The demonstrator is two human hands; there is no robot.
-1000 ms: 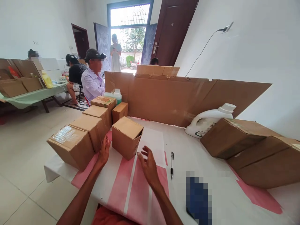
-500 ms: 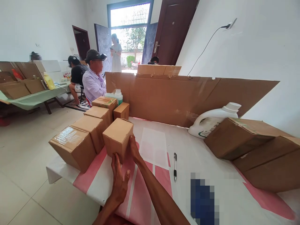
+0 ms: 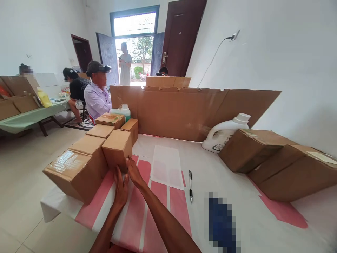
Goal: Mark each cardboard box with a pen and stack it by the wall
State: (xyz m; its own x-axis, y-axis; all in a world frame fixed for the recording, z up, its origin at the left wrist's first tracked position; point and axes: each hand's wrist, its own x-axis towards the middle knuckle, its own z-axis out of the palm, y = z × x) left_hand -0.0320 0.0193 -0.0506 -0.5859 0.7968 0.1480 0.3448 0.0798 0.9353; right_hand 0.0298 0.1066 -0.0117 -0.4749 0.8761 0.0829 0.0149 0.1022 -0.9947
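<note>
A plain cardboard box (image 3: 117, 149) stands on the table beside a row of similar boxes, close against their right side. My left hand (image 3: 121, 184) touches its near face with outstretched fingers, the thumb apart. At the box's lower right corner is my right hand (image 3: 134, 172), its fingers extended against the side and partly hidden. Neither hand is wrapped round the box. The row holds a taped box (image 3: 67, 161) in front, then a second box (image 3: 88, 143), a third box (image 3: 100, 131) and a box with printed tape (image 3: 110, 118). A smaller box (image 3: 132, 130) sits behind.
White paper (image 3: 167, 167) and a pen (image 3: 190, 186) lie on the table (image 3: 202, 165). Cardboard boxes (image 3: 279, 165) and a white jug (image 3: 223, 135) are at right. A cardboard panel (image 3: 173, 112) edges the back, near a green-liquid bottle (image 3: 125, 112). A person (image 3: 97, 91) sits beyond.
The box has moved away from me and leftward, up to the row and the smaller box, with both hands following it. The view has turned slightly right.
</note>
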